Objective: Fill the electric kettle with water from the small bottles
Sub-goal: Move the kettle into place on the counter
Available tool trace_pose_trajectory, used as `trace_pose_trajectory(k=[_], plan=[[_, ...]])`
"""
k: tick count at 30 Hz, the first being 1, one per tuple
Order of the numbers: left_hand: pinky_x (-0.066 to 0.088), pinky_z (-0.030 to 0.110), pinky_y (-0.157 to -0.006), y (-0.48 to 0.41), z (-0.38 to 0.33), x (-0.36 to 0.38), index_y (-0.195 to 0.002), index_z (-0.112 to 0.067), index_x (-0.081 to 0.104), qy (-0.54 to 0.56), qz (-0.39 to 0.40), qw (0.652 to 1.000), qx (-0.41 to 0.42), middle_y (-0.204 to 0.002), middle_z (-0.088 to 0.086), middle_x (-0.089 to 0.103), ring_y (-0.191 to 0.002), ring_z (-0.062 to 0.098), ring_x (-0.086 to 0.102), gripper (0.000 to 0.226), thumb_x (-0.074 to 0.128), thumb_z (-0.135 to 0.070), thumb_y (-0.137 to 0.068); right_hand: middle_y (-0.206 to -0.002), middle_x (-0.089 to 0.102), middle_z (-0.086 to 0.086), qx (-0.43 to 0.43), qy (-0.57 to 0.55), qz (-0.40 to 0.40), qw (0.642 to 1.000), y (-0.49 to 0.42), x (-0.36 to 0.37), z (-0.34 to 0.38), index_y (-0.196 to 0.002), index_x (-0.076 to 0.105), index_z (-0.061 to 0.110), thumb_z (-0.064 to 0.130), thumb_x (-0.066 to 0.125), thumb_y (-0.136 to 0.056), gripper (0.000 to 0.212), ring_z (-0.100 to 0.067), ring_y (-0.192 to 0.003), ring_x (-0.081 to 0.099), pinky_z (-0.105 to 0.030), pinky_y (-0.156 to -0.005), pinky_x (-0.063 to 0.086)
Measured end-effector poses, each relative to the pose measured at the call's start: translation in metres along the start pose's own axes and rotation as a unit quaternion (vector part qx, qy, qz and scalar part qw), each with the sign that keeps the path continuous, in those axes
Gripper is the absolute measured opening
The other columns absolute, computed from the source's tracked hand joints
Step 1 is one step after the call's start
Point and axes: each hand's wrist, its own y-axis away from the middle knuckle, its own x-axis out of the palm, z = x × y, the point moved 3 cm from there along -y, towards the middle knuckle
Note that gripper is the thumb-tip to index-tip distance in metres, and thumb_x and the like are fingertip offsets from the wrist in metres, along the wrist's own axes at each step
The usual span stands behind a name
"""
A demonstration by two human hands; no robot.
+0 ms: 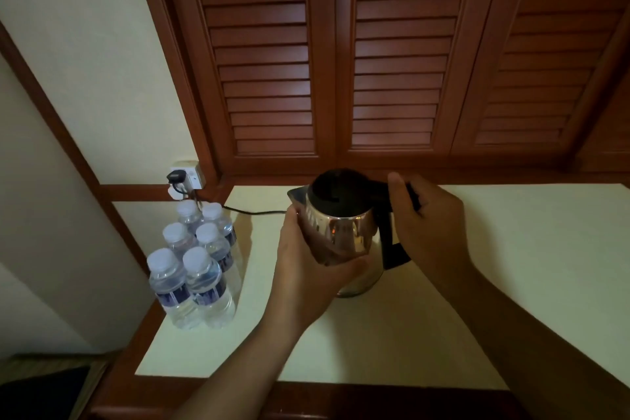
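Note:
A shiny steel electric kettle (344,232) with a black lid and black handle stands on the pale counter (477,300), its spout pointing left. My left hand (306,269) wraps around the kettle's body from the front left. My right hand (419,225) grips the top of the black handle, thumb resting near the lid. Whether the lid is open or closed I cannot tell. Several small clear water bottles (194,266) with white caps and blue labels stand in a cluster at the counter's left edge, all capped.
A black power cord (252,212) runs from the kettle's side to a white wall socket (185,176) at the back left. Dark wooden louvred doors (375,61) rise behind the counter. A wooden edge (306,395) borders the counter's front.

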Motion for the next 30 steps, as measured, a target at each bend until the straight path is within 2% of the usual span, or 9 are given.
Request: trace_pose_trajectory(k=[5,11,14,17,20,22,25,30], plan=[[0.061,0.033,-0.096,0.037,0.013,0.008,-0.137,-0.042,0.047,0.01,0.02,0.999,-0.032,-0.128,-0.023,0.063,-0.124,0.005,0.063,0.096,0.103,-0.025,-0.06,-0.06,0.06,0.002,0.029,0.001,0.025,0.999,0.034,-0.011,-0.009,-0.078,0.067,0.017,0.046,0.042,-0.102,0.045,-0.012,-0.058,0.06,-0.034,-0.056,0.048],[0.06,0.024,-0.094,0.051,0.023,0.019,-0.13,-0.055,0.042,0.016,0.022,0.998,-0.048,-0.125,-0.035,0.057,-0.123,-0.004,0.058,0.096,0.103,-0.03,-0.059,-0.059,0.056,0.001,0.031,-0.012,0.055,0.998,0.047,-0.015,-0.025,-0.076,0.063,0.016,0.034,0.045,-0.106,0.039,-0.011,-0.059,0.058,-0.02,-0.053,0.04],[0.06,0.029,-0.096,0.05,0.026,0.023,-0.13,-0.06,0.041,0.005,0.015,0.999,-0.04,-0.129,-0.029,0.055,-0.127,0.003,0.057,0.096,0.101,-0.037,-0.059,-0.062,0.057,-0.003,0.038,-0.014,0.073,0.996,0.045,-0.017,-0.03,-0.078,0.063,0.014,0.033,0.044,-0.107,0.039,-0.012,-0.06,0.058,-0.028,-0.057,0.046],[0.06,0.035,-0.098,0.05,0.031,0.026,-0.13,-0.062,0.041,-0.01,0.002,0.999,-0.038,-0.133,-0.026,0.053,-0.129,0.007,0.054,0.096,0.1,-0.043,-0.057,-0.076,0.066,0.0,0.026,0.048,0.094,0.994,0.035,-0.019,-0.024,-0.087,0.069,0.017,0.046,0.037,-0.103,0.047,-0.014,-0.072,0.063,-0.035,-0.067,0.051],[0.059,0.022,-0.093,0.051,0.033,0.029,-0.133,-0.052,0.044,-0.017,-0.006,1.0,-0.023,-0.125,-0.04,0.049,-0.126,-0.002,0.053,0.093,0.101,-0.037,-0.061,-0.091,0.07,0.01,0.009,0.134,0.135,0.982,0.019,-0.016,0.003,-0.101,0.073,0.026,0.065,0.033,-0.096,0.057,-0.014,-0.086,0.063,-0.03,-0.075,0.05],[0.06,0.023,-0.093,0.053,0.035,0.032,-0.137,-0.051,0.041,-0.003,0.003,1.0,-0.031,-0.121,-0.047,0.043,-0.125,-0.007,0.052,0.093,0.099,-0.034,-0.066,-0.088,0.067,0.011,0.004,0.217,0.186,0.958,0.011,-0.007,0.02,-0.1,0.071,0.027,0.075,0.037,-0.09,0.06,-0.012,-0.083,0.061,-0.03,-0.073,0.05],[0.062,0.031,-0.096,0.053,0.04,0.034,-0.143,-0.047,0.037,0.015,0.018,0.999,-0.042,-0.127,-0.04,0.048,-0.127,-0.006,0.054,0.093,0.097,-0.03,-0.073,-0.077,0.054,0.009,0.004,0.299,0.217,0.929,0.007,0.004,0.036,-0.09,0.06,0.024,0.076,0.042,-0.087,0.055,-0.013,-0.073,0.054,-0.029,-0.066,0.046],[0.059,0.024,-0.093,0.047,0.043,0.035,-0.142,-0.055,0.034,0.022,0.018,0.999,-0.046,-0.134,-0.031,0.052,-0.131,0.001,0.055,0.093,0.095,-0.034,-0.075,-0.077,0.049,0.006,0.001,0.32,0.216,0.922,0.003,0.013,0.044,-0.09,0.051,0.024,0.069,0.045,-0.09,0.046,-0.017,-0.075,0.051,-0.03,-0.067,0.043]])
